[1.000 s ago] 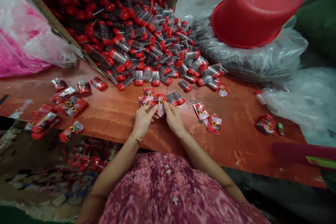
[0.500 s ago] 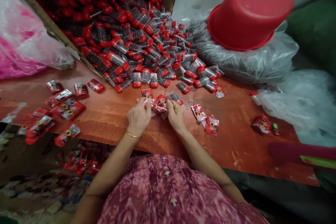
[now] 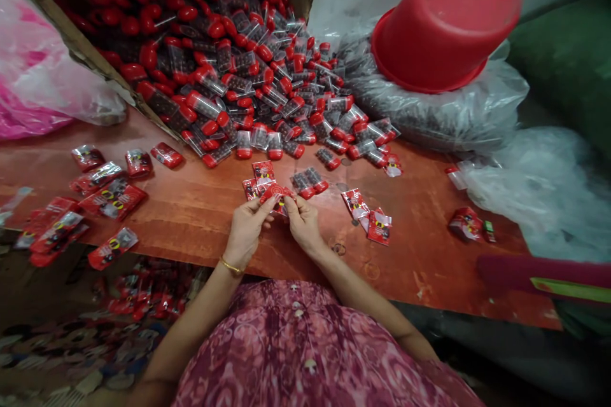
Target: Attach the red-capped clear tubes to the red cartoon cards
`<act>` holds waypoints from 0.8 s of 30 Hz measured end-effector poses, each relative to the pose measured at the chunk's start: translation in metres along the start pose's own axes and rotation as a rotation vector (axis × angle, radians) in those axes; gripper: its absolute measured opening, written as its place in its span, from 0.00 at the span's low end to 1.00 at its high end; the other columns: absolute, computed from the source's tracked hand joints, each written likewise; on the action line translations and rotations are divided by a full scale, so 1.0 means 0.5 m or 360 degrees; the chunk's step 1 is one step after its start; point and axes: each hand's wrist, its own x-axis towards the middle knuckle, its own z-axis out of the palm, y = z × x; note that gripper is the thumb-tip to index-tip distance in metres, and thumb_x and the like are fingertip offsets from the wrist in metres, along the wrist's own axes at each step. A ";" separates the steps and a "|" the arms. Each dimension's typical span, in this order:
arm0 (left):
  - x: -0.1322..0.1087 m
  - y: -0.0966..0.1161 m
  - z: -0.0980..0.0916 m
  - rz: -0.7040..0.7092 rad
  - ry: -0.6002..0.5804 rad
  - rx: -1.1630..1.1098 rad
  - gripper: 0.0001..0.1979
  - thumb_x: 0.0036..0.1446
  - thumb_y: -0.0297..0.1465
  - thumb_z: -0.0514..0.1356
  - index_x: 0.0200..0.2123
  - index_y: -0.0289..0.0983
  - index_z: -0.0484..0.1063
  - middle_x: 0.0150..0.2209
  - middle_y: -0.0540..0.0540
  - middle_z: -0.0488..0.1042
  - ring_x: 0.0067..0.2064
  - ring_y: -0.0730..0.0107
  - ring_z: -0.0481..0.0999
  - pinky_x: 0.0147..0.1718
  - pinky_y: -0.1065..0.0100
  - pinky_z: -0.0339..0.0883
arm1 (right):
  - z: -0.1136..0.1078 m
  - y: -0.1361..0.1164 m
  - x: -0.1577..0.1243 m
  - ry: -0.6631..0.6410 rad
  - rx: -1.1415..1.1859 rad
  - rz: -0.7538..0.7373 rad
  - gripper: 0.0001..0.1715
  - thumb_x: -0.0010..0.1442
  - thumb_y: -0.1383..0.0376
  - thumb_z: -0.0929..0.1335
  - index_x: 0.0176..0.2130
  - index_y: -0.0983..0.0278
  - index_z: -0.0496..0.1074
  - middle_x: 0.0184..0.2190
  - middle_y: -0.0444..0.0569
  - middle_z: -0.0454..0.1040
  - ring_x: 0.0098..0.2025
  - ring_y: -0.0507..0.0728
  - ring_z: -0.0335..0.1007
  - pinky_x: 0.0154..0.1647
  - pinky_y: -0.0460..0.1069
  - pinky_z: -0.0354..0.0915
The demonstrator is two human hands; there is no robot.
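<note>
My left hand (image 3: 247, 232) and my right hand (image 3: 304, 224) meet over the table's front part, both closed in a pinch. Between their fingertips is a red printed wrapper (image 3: 277, 191), partly covered by the fingers. Just beyond it lie more red printed wrappers (image 3: 263, 172). Two small clear cases with red ends (image 3: 310, 182) rest side by side, a little past my right hand. Farther right, flat red wrappers (image 3: 355, 203) overlap on the wood.
A big heap of clear-and-red cases (image 3: 258, 76) spills from a cardboard box (image 3: 79, 44). Wrapped red packs (image 3: 114, 198) lie at left. A red bucket (image 3: 449, 25) sits upside down on a filled plastic bag (image 3: 439, 117) at right. The table edge (image 3: 405, 303) runs close to my body.
My hands have come closer together and nearer my body with the red wrapper. The two cases beyond show fully now. The whole view has shifted slightly.
</note>
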 end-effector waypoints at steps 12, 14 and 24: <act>0.011 0.021 -0.012 -0.0231 -0.0042 -0.0390 0.15 0.35 0.36 0.71 0.25 0.33 0.74 0.20 0.51 0.74 0.19 0.80 0.69 0.18 0.78 0.61 | -0.182 -0.015 0.196 -0.1235 -0.1753 -0.0929 0.20 0.58 0.70 0.61 0.50 0.64 0.69 0.49 0.54 0.72 0.49 0.62 0.61 0.50 0.57 0.53; 0.011 0.019 -0.011 -0.0273 -0.0051 -0.0438 0.14 0.36 0.35 0.70 0.25 0.33 0.74 0.19 0.51 0.74 0.19 0.80 0.69 0.18 0.78 0.61 | -0.192 -0.020 0.191 -0.1193 -0.1922 -0.0913 0.18 0.58 0.64 0.64 0.48 0.66 0.70 0.46 0.56 0.73 0.47 0.64 0.61 0.50 0.57 0.52; 0.008 0.013 -0.010 -0.0294 -0.0047 -0.0501 0.10 0.41 0.34 0.68 0.26 0.35 0.73 0.19 0.52 0.73 0.20 0.80 0.69 0.19 0.77 0.61 | -0.203 0.011 0.156 -0.0713 -0.1674 -0.0794 0.16 0.63 0.62 0.59 0.40 0.67 0.71 0.35 0.56 0.75 0.38 0.60 0.64 0.47 0.57 0.54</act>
